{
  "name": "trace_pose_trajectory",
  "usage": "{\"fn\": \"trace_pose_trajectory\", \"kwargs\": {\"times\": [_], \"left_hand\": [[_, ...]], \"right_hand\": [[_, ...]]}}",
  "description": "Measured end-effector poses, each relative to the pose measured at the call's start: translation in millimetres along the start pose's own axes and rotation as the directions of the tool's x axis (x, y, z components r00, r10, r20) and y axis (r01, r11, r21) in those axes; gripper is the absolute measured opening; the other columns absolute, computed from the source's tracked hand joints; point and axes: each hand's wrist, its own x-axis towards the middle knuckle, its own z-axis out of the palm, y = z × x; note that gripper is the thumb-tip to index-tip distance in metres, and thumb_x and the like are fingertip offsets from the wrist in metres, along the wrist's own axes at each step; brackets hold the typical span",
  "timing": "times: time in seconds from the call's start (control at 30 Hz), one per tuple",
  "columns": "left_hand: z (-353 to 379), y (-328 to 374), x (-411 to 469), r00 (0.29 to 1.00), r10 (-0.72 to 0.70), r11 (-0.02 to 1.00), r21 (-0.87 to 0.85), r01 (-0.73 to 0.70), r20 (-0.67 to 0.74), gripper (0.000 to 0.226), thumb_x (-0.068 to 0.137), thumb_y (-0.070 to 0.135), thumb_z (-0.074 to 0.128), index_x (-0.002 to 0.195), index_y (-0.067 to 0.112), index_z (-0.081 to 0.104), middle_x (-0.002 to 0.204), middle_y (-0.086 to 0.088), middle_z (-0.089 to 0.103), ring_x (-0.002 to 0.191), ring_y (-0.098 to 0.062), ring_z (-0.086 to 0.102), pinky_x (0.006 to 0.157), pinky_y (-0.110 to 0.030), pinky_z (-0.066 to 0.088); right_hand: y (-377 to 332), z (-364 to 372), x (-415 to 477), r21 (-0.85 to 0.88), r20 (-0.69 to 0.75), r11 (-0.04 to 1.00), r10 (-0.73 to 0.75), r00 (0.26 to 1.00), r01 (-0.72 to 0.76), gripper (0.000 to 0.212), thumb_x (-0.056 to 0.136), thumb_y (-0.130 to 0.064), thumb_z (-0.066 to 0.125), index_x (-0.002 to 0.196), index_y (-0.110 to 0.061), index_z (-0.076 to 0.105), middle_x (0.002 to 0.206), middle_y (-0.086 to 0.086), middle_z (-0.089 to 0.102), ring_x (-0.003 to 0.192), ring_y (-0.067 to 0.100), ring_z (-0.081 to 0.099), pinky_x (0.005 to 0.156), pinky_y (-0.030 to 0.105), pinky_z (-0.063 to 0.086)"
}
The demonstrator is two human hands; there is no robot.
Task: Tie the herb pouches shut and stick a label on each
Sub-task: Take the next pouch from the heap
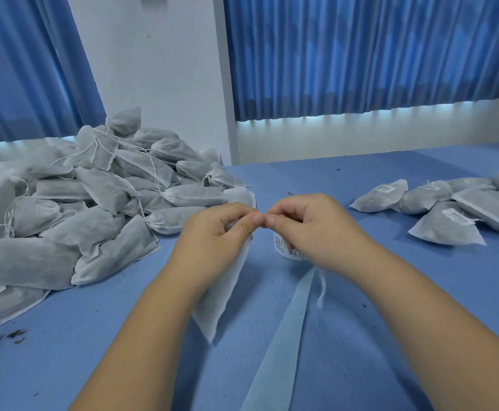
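Partly covering label roll (281,248): right hand (310,229)

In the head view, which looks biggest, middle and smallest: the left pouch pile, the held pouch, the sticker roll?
1. left pouch pile
2. held pouch, nearer the camera
3. sticker roll, partly hidden behind the right hand

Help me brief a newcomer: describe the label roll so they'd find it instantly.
Start at the blue table, between the big pouch heap on the left and the labelled pouches on the right. Partly under the right hand sits the label roll: the only printed white cylinder, a pale strip trailing toward the viewer.
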Motion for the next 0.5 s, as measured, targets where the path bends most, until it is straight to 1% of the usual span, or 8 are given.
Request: {"fn": "trace_pose_trajectory", "kwargs": {"times": [0.07, 0.13, 0.2, 0.27, 0.33, 0.37, 0.43, 0.5], "left_hand": [[-4.3, 0.5, -0.8, 0.994, -0.079, 0.997, 0.010, 0.078, 0.080, 0.018, 0.090, 0.038, 0.064, 0.074, 0.034, 0.072, 0.062, 0.021, 0.062, 0.065, 0.004, 0.055, 0.061, -0.012, 0.039], [-6.0, 3.8, -1.8, 0.978, -0.122, 0.991, -0.041, 0.131, 0.172, 0.020, 0.092, 0.032, 0.064, 0.074, 0.027, 0.072, 0.061, 0.018, 0.063, 0.062, 0.004, 0.056, 0.058, -0.009, 0.039], [-5.2, 9.8, -3.1, 0.962, -0.107, 0.982, -0.125, 0.142, 0.253, 0.022, 0.095, 0.019, 0.062, 0.075, 0.017, 0.071, 0.065, 0.010, 0.068, 0.065, 0.000, 0.061, 0.065, -0.010, 0.044], [-4.1, 14.5, -4.3, 0.946, -0.085, 0.961, -0.225, 0.160, 0.312, 0.024, 0.097, 0.009, 0.058, 0.074, 0.009, 0.067, 0.072, 0.001, 0.071, 0.071, -0.008, 0.064, 0.073, -0.016, 0.049], [-4.1, 16.6, -4.7, 0.936, -0.083, 0.933, -0.304, 0.194, 0.342, 0.026, 0.098, 0.009, 0.055, 0.073, 0.010, 0.065, 0.077, -0.002, 0.071, 0.072, -0.014, 0.064, 0.074, -0.021, 0.052], [-3.9, 17.8, -4.8, 0.932, -0.095, 0.920, -0.327, 0.217, 0.350, 0.027, 0.098, 0.011, 0.056, 0.072, 0.011, 0.065, 0.077, -0.002, 0.070, 0.070, -0.015, 0.063, 0.071, -0.021, 0.052], [-2.2, 19.5, -4.4, 0.930, -0.143, 0.889, -0.370, 0.271, 0.339, 0.029, 0.096, 0.017, 0.059, 0.067, 0.015, 0.064, 0.068, -0.003, 0.065, 0.063, -0.017, 0.058, 0.063, -0.022, 0.049], [0.7, 20.4, -2.9, 0.928, -0.211, 0.828, -0.447, 0.337, 0.307, 0.036, 0.094, 0.026, 0.060, 0.060, 0.017, 0.061, 0.056, -0.003, 0.053, 0.055, -0.019, 0.051, 0.055, -0.024, 0.047]], "right_hand": [[-0.3, -6.2, 0.4, -0.023, -0.044, 0.999, -0.041, 0.998, 0.040, 0.018, 0.089, -0.029, 0.065, 0.073, -0.028, 0.070, 0.060, 0.001, 0.059, 0.054, 0.012, 0.047, 0.051, 0.023, 0.039], [-1.1, -9.4, -0.4, -0.044, -0.089, 0.997, -0.073, 0.993, 0.069, 0.017, 0.088, -0.028, 0.066, 0.072, -0.027, 0.071, 0.068, 0.006, 0.063, 0.057, 0.011, 0.049, 0.054, 0.022, 0.040], [-1.6, -7.6, -1.2, -0.039, -0.113, 0.996, -0.090, 0.989, 0.086, 0.017, 0.088, -0.027, 0.066, 0.071, -0.028, 0.070, 0.067, 0.006, 0.062, 0.056, 0.010, 0.047, 0.054, 0.022, 0.039], [-1.0, -3.2, -1.6, -0.011, -0.131, 0.996, -0.093, 0.987, 0.093, 0.018, 0.088, -0.025, 0.066, 0.071, -0.027, 0.070, 0.068, 0.005, 0.064, 0.061, 0.019, 0.054, 0.060, 0.029, 0.045], [-1.0, 1.2, -1.9, 0.022, -0.143, 0.995, -0.097, 0.985, 0.101, 0.017, 0.089, -0.022, 0.065, 0.074, -0.025, 0.071, 0.069, 0.003, 0.068, 0.069, 0.021, 0.061, 0.066, 0.033, 0.048], [-1.0, 2.8, -2.2, 0.029, -0.142, 0.993, -0.106, 0.984, 0.111, 0.017, 0.090, -0.021, 0.064, 0.074, -0.024, 0.071, 0.068, 0.002, 0.069, 0.070, 0.021, 0.062, 0.067, 0.034, 0.049], [-0.5, 5.1, -2.5, 0.017, -0.143, 0.992, -0.124, 0.982, 0.127, 0.018, 0.090, -0.021, 0.062, 0.075, -0.025, 0.071, 0.067, 0.001, 0.068, 0.070, 0.024, 0.062, 0.067, 0.035, 0.049], [0.4, 5.6, -2.7, 0.007, -0.152, 0.991, -0.132, 0.979, 0.135, 0.020, 0.091, -0.023, 0.062, 0.073, -0.026, 0.070, 0.067, 0.001, 0.066, 0.068, 0.026, 0.059, 0.064, 0.033, 0.047]]}}
